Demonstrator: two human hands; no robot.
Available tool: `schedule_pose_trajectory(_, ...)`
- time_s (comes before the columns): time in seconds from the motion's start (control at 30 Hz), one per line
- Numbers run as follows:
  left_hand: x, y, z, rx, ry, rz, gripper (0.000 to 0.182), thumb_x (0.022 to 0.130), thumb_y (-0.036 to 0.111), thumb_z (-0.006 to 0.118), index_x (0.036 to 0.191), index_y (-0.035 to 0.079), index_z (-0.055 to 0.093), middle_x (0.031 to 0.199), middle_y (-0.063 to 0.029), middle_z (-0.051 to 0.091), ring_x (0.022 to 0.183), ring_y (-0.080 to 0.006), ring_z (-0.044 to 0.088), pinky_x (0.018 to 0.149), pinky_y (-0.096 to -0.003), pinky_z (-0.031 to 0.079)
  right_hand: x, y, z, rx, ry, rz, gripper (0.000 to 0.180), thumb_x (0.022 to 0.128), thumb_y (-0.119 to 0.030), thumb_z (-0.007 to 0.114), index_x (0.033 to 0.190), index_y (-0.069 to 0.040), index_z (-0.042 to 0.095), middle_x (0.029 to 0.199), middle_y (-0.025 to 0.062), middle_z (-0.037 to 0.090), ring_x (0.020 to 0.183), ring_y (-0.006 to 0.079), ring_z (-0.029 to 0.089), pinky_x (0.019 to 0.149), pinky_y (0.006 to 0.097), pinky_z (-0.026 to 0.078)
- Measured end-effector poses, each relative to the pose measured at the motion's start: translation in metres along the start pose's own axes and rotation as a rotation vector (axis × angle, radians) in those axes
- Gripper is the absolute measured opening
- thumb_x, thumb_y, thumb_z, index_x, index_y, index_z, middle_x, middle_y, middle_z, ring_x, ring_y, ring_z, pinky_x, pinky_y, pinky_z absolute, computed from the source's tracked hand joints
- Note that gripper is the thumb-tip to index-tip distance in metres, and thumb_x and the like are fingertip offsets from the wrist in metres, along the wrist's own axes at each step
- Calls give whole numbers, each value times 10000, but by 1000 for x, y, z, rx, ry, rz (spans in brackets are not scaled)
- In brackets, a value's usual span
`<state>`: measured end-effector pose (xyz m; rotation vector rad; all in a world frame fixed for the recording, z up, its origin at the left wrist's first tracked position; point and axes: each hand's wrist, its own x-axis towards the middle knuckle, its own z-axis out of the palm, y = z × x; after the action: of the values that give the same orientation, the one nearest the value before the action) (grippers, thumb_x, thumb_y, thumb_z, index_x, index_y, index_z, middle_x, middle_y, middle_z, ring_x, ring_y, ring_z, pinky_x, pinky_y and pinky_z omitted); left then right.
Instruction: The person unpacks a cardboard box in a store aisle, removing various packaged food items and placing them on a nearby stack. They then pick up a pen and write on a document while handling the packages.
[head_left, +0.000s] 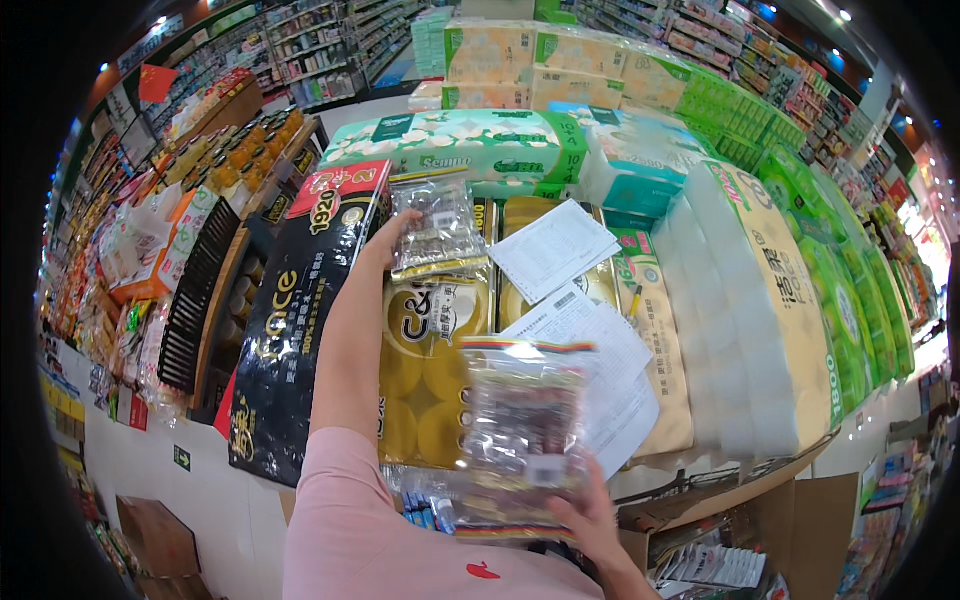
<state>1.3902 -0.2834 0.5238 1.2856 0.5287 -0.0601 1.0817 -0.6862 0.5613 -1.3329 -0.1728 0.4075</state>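
My left hand (399, 231) reaches forward with its fingers on the left edge of a clear plastic packet (441, 223), which rests on packs of toilet rolls (427, 375); whether the fingers grip it is hard to tell. Close to my body, my right hand (581, 506) grips the lower right corner of another clear packet (525, 439) with dark contents and a white label, somewhat blurred. Between and to the right of the packets lie printed paper sheets (553, 247), with more sheets (615, 375) below them. A yellow and black pen (635, 301) lies beside the papers.
Large tissue packs surround the papers: a black one (300, 315) at left, a green one (457, 150) behind, a cream one (780, 300) at right. An open cardboard box (810, 517) holding packets stands at lower right. Jars (255, 150) fill a stand at left. Shelves stand beyond.
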Motion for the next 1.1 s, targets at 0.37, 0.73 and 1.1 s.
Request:
schedule_pose_trajectory(0.37, 25, 44, 16, 914, 255, 931, 804, 639, 327, 712, 1249, -81, 380, 1236, -263, 447, 1170, -375, 426, 961, -388, 361, 117, 55, 85, -832, 40, -340, 783, 826, -164, 616, 1398, 2, 108, 1265, 225, 398, 1154, 320, 412, 991, 382, 296)
schedule_pose_trajectory(0.73, -319, -46, 199, 955, -1282, 1022, 297, 653, -22, 632, 943, 44, 635, 915, -79, 620, 883, -240, 597, 769, -330, 479, -166, -45, -143, -1152, 1282, -662, 191, 677, 151, 448, 703, -18, 533, 655, 104, 508, 605, 231, 506, 547, 291, 402)
schedule_pose_trajectory(1.1, -413, -293, 338, 1580, -1061, 881, 313, 815, 197, 536, 1012, -46, 509, 796, -193, 620, 697, -350, 622, 580, -386, 518, -225, 20, -368, -1376, 855, 359, 301, 705, -165, 650, 964, -15, 627, 1015, 161, 600, 986, 318, 565, 810, 399, 479)
